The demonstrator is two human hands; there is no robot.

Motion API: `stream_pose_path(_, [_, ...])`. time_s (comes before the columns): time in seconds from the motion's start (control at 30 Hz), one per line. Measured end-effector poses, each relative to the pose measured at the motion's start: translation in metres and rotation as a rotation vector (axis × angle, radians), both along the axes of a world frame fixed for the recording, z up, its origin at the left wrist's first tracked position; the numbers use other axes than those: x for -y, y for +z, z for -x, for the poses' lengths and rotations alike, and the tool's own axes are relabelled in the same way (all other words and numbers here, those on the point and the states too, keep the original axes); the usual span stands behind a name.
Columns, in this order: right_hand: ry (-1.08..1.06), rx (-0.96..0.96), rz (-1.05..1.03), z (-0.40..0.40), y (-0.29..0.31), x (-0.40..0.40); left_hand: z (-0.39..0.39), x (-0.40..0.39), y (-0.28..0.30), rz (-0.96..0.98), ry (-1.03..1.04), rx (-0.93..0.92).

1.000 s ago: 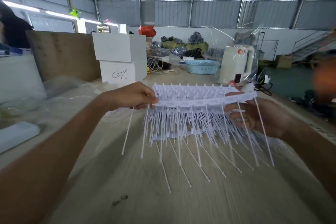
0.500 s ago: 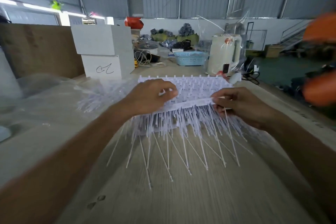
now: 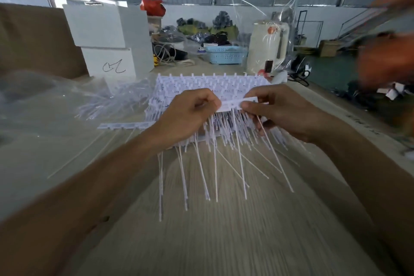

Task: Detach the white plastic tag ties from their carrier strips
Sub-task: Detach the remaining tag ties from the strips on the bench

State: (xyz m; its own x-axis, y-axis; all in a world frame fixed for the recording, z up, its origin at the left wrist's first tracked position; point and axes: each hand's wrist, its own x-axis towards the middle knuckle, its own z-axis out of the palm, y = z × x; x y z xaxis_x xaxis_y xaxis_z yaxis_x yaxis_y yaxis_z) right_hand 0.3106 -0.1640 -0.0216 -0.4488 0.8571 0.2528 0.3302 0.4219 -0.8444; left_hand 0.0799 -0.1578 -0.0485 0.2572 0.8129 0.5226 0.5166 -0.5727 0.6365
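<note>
Where 1 second ago the hands held the block's 2 ends, the left hand (image 3: 190, 110) and right hand (image 3: 275, 110) now meet at its near middle, each pinching the front strip (image 3: 230, 105). The block (image 3: 210, 87) has dropped toward the table (image 3: 224, 242); peeling that strip off looks imminent, ties (image 3: 215, 170) still attached.

Far end of wooden table (image 3: 224, 242): two stacked white boxes (image 3: 107, 38), lower one scribbled in black. Blue perforated basket (image 3: 226, 55) beside cream appliance (image 3: 267, 47), possibly a kettle. Clear plastic sheeting (image 3: 33, 101) at left.
</note>
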Motion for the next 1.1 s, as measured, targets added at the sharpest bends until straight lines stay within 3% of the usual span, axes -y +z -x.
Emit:
stream_pose_path(0.2, [-0.113, 0.366, -0.919, 0.016, 0.006, 0.002, 0.007, 0.009, 0.010, 0.176, -0.061, 0.340])
stream_pose_path(0.4, [-0.223, 0.639, -1.273, 0.019, 0.006, 0.005, 0.004, 0.012, 0.016, 0.270, -0.031, 0.411])
stream_pose_path(0.53, [-0.213, 0.499, -1.042, 0.026, 0.000, 0.008, 0.007, 0.016, 0.020, 0.134, -0.022, 0.292])
stream_pose_path(0.6, [-0.326, 0.401, -0.932, 0.026, -0.002, 0.002, 0.009, 0.017, 0.020, 0.052, -0.023, 0.187])
stream_pose_path(0.67, [-0.456, 0.128, -0.655, 0.017, 0.005, -0.007, 0.008, 0.019, 0.018, -0.008, -0.024, 0.066])
stream_pose_path(0.73, [-0.450, -0.064, -0.469, 0.003, 0.010, -0.010, 0.003, 0.019, 0.014, -0.067, -0.008, -0.025])
stream_pose_path(0.83, [-0.258, -0.032, -0.321, 0.005, 0.004, -0.004, -0.001, 0.017, 0.012, -0.114, 0.009, -0.083])
stream_pose_path(0.93, [-0.079, 0.086, -0.307, 0.024, 0.001, 0.004, 0.000, 0.016, 0.007, -0.164, 0.005, -0.111])
stream_pose_path(1.1, [-0.137, 0.188, -0.449, 0.030, 0.000, 0.007, 0.003, 0.016, 0.004, -0.078, -0.018, -0.024])
